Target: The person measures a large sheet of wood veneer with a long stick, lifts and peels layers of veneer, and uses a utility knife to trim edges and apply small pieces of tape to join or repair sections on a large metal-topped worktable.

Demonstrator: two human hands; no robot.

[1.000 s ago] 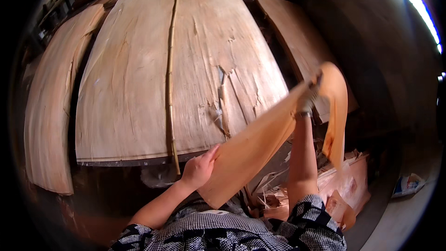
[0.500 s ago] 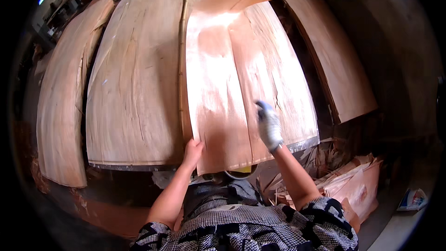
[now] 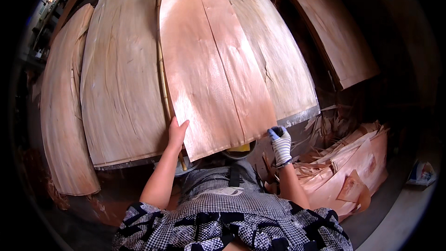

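A long pinkish wood veneer sheet (image 3: 218, 79) stretches away from me, with a dark split line along its length. My left hand (image 3: 176, 135), bare, grips the sheet's left edge close to the near corner, thumb on top; some fingers are hidden. At the near right corner, my right hand (image 3: 281, 146), in a striped white-and-blue glove, is closed on the edge. Beneath the sheet lie paler veneer panels (image 3: 125, 79). A thin bamboo pole (image 3: 160, 65) runs along the sheet's left side, its near end below my left hand.
A narrower veneer strip (image 3: 62, 111) is on the far left, and another veneer stack (image 3: 330, 32) at the right. Torn veneer scraps (image 3: 353, 172) are heaped low on the right. By my waist is a round container (image 3: 241, 152) with something yellow in it.
The veneer sheet's curled far part has come down flatter and the sheet lies more to the left. My right hand has moved from above the sheet to its near right corner and closed there.
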